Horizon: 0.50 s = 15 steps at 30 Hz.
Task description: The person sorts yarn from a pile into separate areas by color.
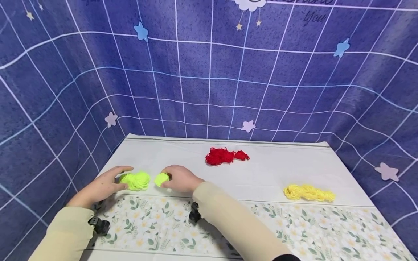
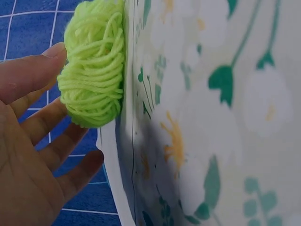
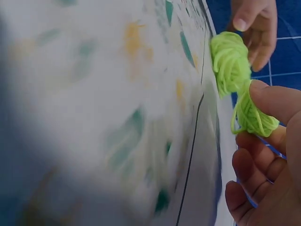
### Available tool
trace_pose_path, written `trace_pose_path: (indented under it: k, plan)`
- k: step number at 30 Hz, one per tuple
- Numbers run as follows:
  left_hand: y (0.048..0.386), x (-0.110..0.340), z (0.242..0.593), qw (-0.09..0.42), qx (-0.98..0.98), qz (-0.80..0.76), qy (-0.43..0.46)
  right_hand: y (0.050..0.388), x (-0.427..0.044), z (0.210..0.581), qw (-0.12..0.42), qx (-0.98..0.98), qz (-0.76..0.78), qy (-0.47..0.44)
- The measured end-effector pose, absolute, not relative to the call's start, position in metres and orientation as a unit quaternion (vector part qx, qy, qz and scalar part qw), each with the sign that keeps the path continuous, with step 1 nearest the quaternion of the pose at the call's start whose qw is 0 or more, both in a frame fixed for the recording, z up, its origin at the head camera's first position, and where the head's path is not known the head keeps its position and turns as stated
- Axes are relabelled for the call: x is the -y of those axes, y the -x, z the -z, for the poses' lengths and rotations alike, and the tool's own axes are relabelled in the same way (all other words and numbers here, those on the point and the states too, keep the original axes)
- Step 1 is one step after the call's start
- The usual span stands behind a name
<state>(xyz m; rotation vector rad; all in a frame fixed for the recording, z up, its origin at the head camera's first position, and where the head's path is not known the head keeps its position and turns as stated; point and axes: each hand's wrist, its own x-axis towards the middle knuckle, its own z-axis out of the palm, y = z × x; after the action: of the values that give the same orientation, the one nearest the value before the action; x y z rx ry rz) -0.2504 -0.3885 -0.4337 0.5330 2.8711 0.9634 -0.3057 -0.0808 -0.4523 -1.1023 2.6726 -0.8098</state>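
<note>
A neon green yarn skein (image 1: 137, 180) lies at the left of the white table. My left hand (image 1: 102, 185) is at its left end, thumb and fingers spread loosely about the yarn; in the left wrist view the thumb tip meets or nearly meets the strands. My right hand (image 1: 183, 179) pinches the skein's smaller end (image 1: 161, 179) between thumb and fingers. The right wrist view shows this small bunch (image 3: 254, 115) joined to the larger one (image 3: 230, 61) by a narrow waist.
A red yarn skein (image 1: 220, 156) lies at the back middle of the table. To the right is a yellow yarn skein (image 1: 307, 192). A flowered cloth strip (image 1: 143, 221) crosses the front. Behind hangs a blue curtain (image 1: 196, 90) with grid lines and stars.
</note>
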Motion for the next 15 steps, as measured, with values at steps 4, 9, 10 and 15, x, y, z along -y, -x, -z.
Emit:
trace_pose_path:
  k: [4,9,10,15]
  plan:
    - [0.251,0.384,0.433,0.028,-0.936,-0.306,-0.173,0.313,0.097,0.456,0.063,-0.902,0.243,0.352]
    - [0.255,0.379,0.43,0.029,-0.936,-0.305,-0.173,0.317,0.106,0.461,0.064,-0.915,0.226,0.327]
    - [0.255,0.379,0.43,0.029,-0.937,-0.304,-0.17,0.317,0.107,0.462,0.065,-0.916,0.225,0.327]
    - [0.253,0.379,0.429,0.027,-0.938,-0.302,-0.169,0.313,0.11,0.46,0.067,-0.917,0.217,0.327]
